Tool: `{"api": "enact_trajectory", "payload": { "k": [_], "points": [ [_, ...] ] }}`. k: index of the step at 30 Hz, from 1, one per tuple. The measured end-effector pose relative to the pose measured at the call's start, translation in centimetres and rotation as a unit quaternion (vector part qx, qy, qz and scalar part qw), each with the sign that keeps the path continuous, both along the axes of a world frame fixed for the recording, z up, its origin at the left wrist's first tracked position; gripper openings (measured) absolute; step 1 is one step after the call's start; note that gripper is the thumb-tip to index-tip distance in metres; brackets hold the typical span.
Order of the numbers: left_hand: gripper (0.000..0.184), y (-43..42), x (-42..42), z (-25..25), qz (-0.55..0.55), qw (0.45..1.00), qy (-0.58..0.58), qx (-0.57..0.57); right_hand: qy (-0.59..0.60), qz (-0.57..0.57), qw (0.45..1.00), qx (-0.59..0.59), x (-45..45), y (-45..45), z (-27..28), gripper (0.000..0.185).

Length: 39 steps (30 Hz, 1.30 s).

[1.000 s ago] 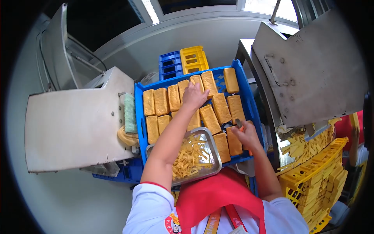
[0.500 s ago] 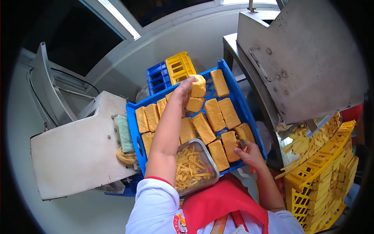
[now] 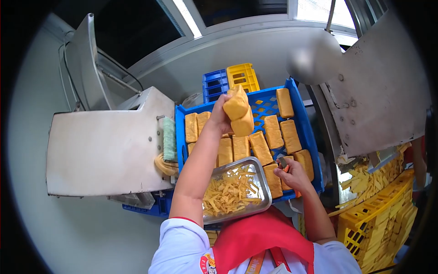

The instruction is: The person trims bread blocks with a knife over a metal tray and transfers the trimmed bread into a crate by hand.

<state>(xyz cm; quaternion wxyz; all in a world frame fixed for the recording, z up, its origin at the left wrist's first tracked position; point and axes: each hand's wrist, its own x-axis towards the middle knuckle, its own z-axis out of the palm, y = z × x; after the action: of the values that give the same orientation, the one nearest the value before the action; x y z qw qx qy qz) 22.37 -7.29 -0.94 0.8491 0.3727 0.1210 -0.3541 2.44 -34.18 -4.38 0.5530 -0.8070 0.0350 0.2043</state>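
Observation:
My left hand (image 3: 221,112) is closed around a golden bread loaf (image 3: 238,104) raised above the blue crate (image 3: 181,132). The loaf shows two rounded lobes; whether they are one piece or two pressed together, I cannot tell. In my right hand (image 3: 295,175) is a small knife (image 3: 283,163) with a short dark blade and orange on its handle, held over the loaves at the crate's near right. Several brick-shaped loaves (image 3: 273,131) lie in the crate. A metal tray (image 3: 266,194) of thin bread trimmings (image 3: 230,192) sits at the crate's near edge, against the red apron.
White machine housings (image 3: 105,146) stand left and right of the crate. A yellow crate (image 3: 360,223) packed with bread slices is at the lower right, beside loose strips (image 3: 365,182). Smaller blue (image 3: 215,84) and yellow (image 3: 243,76) crates stand behind. A person's arm shows at the far right.
The view has shifted left, so the crate appears farther right. My left hand has lifted the loaf, and more of its lower lobe shows. The knife stays in my right hand.

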Motion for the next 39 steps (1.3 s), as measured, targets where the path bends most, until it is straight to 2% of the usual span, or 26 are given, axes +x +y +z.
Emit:
{"api": "enact_trajectory", "payload": {
  "k": [2, 3, 4, 5, 6, 7, 9, 13, 15, 18, 21, 23, 24, 26, 27, 28, 30, 31, 32, 34, 35, 37, 39],
  "points": [
    [0.059, 0.8, -3.2, 0.3, 0.072, 0.983, -0.168, 0.011, -0.045, -0.003, 0.999, -0.004, 0.0, 0.8, 0.1, 0.042],
    [0.092, 0.6, -5.8, 1.1, 0.131, 0.955, -0.258, 0.059, -0.047, 0.000, 0.999, -0.002, 0.2, 1.2, 0.3, 0.042],
    [0.092, 0.5, -8.1, 1.8, 0.133, 0.955, -0.259, 0.060, -0.069, -0.009, 0.997, 0.034, 0.4, 1.5, 0.5, 0.043],
    [0.104, 0.5, -10.3, 2.2, 0.169, 0.881, -0.409, 0.167, -0.089, -0.019, 0.993, 0.070, 0.5, 1.8, 0.7, 0.044],
    [0.117, 0.6, -12.0, 2.4, 0.196, 0.772, -0.542, 0.267, -0.087, -0.017, 0.994, 0.069, 0.6, 2.1, 0.9, 0.044],
    [0.117, 1.2, -13.2, 2.5, 0.197, 0.773, -0.540, 0.268, -0.095, -0.015, 0.992, 0.083, 0.9, 2.4, 1.0, 0.044],
    [0.130, 2.6, -15.0, 2.6, 0.157, 0.542, -0.691, 0.452, -0.092, -0.008, 0.991, 0.097, 1.1, 3.0, 2.4, 0.043],
    [0.129, 2.9, -15.8, 1.5, 0.158, 0.557, -0.680, 0.450, -0.090, -0.013, 0.992, 0.088, 0.9, 4.0, 2.9, 0.041],
    [0.132, 2.5, -15.2, 0.9, 0.144, 0.593, -0.602, 0.515, -0.066, -0.005, 0.996, 0.059, 0.3, 4.0, 3.4, 0.041],
    [0.129, 0.2, -10.2, -1.9, 0.194, 0.687, -0.476, 0.514, -0.049, -0.004, 0.997, 0.063, -0.8, 3.6, 3.7, 0.043],
    [0.124, -2.9, -2.6, -3.3, 0.177, 0.711, -0.414, 0.541, -0.031, -0.019, 0.999, 0.038, -2.2, 2.4, 3.0, 0.037],
    [0.120, -5.6, 0.7, -3.5, 0.208, 0.665, -0.332, 0.636, -0.029, -0.020, 0.999, 0.009, -3.1, 1.4, 2.6, 0.034],
    [0.120, -6.7, 1.4, -2.9, 0.201, 0.669, -0.333, 0.633, -0.022, -0.035, 0.999, 0.011, -3.6, 0.9, 2.4, 0.033],
    [0.119, -8.9, 2.2, -0.9, 0.120, 0.679, -0.225, 0.689, -0.007, -0.063, 0.998, 0.016, -4.6, -0.1, 2.0, 0.031],
    [0.113, -9.7, 3.1, -2.2, 0.075, 0.649, -0.189, 0.733, -0.042, -0.078, 0.996, 0.028, -5.1, -0.5, 1.6, 0.032],
    [0.113, -9.9, 4.0, -3.9, 0.066, 0.650, -0.188, 0.733, -0.035, -0.084, 0.995, 0.028, -5.6, -1.0, 1.3, 0.032],
    [0.109, -8.7, 5.4, -7.1, -0.040, 0.650, -0.195, 0.733, -0.010, -0.121, 0.991, 0.055, -6.3, -2.0, 0.7, 0.034],
    [0.079, -7.9, 5.1, -7.7, -0.008, 0.588, -0.288, 0.756, 0.015, -0.118, 0.992, 0.040, -6.3, -2.7, 1.1, 0.038],
    [0.079, -6.4, 5.4, -7.7, -0.013, 0.585, -0.287, 0.759, 0.019, -0.119, 0.992, 0.044, -6.3, -3.1, 1.1, 0.038],
    [0.043, -3.0, 5.0, -5.4, -0.205, 0.562, -0.440, 0.670, 0.001, -0.138, 0.990, 0.011, -6.0, -3.4, 1.2, 0.038],
    [0.043, -1.7, 4.3, -5.0, -0.204, 0.562, -0.437, 0.672, 0.000, -0.144, 0.990, 0.008, -5.7, -3.3, 1.3, 0.034],
    [0.021, 0.5, 2.3, -5.0, -0.341, 0.505, -0.468, 0.640, 0.017, -0.116, 0.993, -0.005, -4.6, -3.2, 1.6, 0.038],
    [0.023, 2.0, 0.1, -5.8, -0.332, 0.501, -0.455, 0.657, 0.034, -0.085, 0.996, -0.019, -3.6, -2.6, 1.8, 0.041]
  ]
}}
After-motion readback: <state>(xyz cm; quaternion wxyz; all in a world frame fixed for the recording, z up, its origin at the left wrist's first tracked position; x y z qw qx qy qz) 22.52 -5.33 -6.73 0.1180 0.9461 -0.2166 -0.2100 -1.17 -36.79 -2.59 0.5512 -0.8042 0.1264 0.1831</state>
